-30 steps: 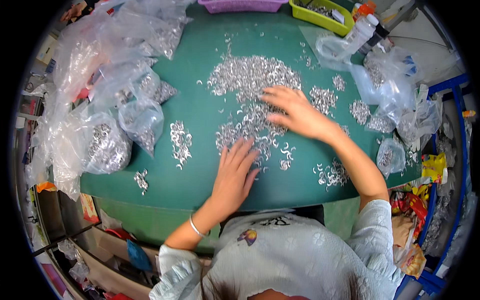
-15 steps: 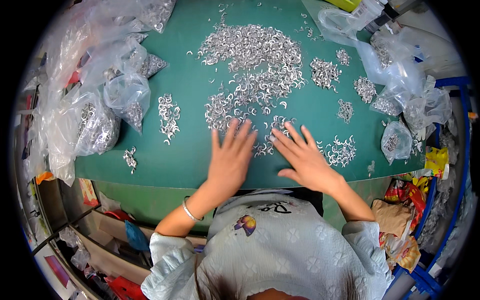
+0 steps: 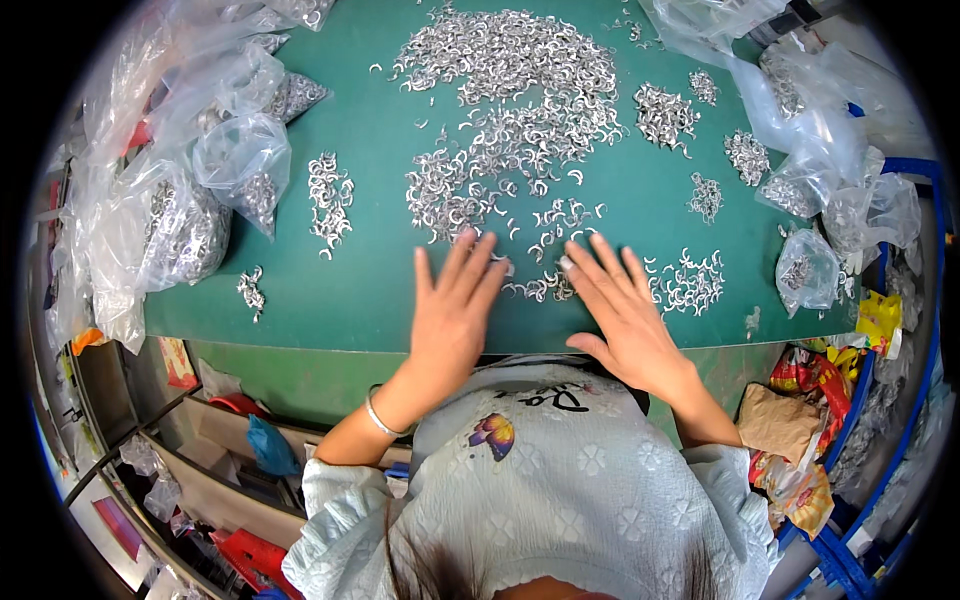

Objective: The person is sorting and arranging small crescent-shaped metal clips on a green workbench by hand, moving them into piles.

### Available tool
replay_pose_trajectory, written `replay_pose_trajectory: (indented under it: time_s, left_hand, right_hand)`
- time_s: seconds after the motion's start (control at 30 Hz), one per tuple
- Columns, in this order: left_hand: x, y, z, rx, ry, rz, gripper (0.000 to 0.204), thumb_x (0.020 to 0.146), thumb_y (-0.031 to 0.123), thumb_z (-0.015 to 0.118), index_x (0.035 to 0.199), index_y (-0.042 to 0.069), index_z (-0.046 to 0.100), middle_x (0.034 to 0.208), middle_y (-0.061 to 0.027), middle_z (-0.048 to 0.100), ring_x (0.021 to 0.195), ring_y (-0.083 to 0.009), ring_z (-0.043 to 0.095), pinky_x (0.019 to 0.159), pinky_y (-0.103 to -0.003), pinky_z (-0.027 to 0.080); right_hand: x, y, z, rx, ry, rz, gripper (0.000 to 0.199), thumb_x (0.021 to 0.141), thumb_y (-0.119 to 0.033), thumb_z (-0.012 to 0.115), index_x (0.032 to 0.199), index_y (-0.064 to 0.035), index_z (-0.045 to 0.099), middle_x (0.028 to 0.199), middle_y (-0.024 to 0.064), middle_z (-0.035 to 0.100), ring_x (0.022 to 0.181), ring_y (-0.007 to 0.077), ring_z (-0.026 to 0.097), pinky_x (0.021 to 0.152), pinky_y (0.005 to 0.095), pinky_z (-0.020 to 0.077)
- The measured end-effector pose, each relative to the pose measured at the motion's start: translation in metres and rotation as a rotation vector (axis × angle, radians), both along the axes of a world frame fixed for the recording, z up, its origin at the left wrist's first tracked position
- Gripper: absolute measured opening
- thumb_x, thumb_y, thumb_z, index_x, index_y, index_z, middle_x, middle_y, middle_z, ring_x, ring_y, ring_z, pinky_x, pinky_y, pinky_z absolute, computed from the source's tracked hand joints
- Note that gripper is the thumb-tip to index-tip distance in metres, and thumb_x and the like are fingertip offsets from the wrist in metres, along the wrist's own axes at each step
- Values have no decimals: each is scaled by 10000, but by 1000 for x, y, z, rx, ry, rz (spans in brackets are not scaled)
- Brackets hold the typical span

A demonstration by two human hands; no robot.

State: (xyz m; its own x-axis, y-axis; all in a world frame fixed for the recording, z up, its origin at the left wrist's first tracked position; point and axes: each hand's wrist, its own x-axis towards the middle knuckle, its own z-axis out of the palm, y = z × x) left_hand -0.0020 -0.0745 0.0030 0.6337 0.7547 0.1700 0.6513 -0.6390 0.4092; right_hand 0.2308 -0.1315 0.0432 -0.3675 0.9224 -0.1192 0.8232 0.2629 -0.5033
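Observation:
A large heap of small silvery crescent-shaped metal pieces [image 3: 510, 55] spreads over the green tabletop [image 3: 380, 200], thinning toward me. My left hand [image 3: 450, 310] lies palm down with fingers spread, its tips at the near edge of the heap's left lobe. My right hand [image 3: 625, 315] is likewise flat, fingers stretched out, beside a few loose crescents [image 3: 545, 287] between the two hands. Just right of its fingers is a small pile of thin crescents [image 3: 688, 282]. Neither hand grips anything; whatever lies under the fingers is hidden.
Smaller sorted piles sit left [image 3: 330, 205] and right [image 3: 665, 115] of the heap. Clear plastic bags of metal pieces [image 3: 185, 235] crowd the left edge, and more bags [image 3: 805, 270] stand at the right. Below the table's near edge are open drawers [image 3: 225, 450] and a blue rack [image 3: 845, 565].
The whole view has shifted, so the table's contents sit higher in the picture. My hands have drawn slightly toward me relative to the heap, and some crescents between them now lie more scattered.

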Motion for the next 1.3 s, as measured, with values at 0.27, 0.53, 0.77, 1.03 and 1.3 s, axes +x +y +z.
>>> replay_pose_trajectory:
  time_s: [0.27, 0.53, 0.77, 1.03, 1.3]
  left_hand:
    - [13, -13, 4, -101, -186, -96, 356, 820, -21, 588, 1176, -26, 605, 1369, -185, 516, 1340, -353, 439, 1092, -653, 223]
    - [28, -15, 4, -85, -176, -83, 331, 822, 20, 649, 1152, 1, 628, 1371, -148, 524, 1344, -340, 434, 1100, -657, 183]
    - [13, -14, 4, -85, -184, -50, 356, 813, 4, 663, 1166, 15, 627, 1355, -132, 550, 1318, -354, 459, 1113, -639, 186]
    - [4, -15, 1, -115, -170, -147, 440, 774, -37, 611, 1213, -13, 594, 1377, -156, 534, 1328, -350, 455, 1112, -619, 231]
    - [12, -20, 3, -118, -140, -156, 376, 786, -76, 591, 1155, -12, 625, 1347, -137, 562, 1335, -360, 449, 1110, -644, 198]
  right_hand:
    - [2, 7, -14, 156, 239, -77, 413, 891, -143, 621, 1278, -9, 569, 1444, 140, 471, 1402, 316, 364, 1124, 504, 287]
    - [-2, 18, -10, 140, -5, -103, 497, 866, -233, 666, 1315, -50, 555, 1430, 73, 493, 1396, 323, 364, 1140, 571, 188]
    - [19, 3, -21, 355, 215, -332, 260, 789, -48, 719, 1047, -47, 691, 1049, 79, 658, 1049, 267, 583, 936, 407, 375]
    - [21, 7, -22, 430, 58, -482, 215, 736, -77, 769, 938, -81, 694, 925, 40, 621, 862, 228, 542, 781, 350, 359]
    - [16, 9, -23, 420, 151, -430, 155, 742, -55, 764, 867, -70, 674, 888, 17, 648, 844, 211, 562, 785, 345, 359]
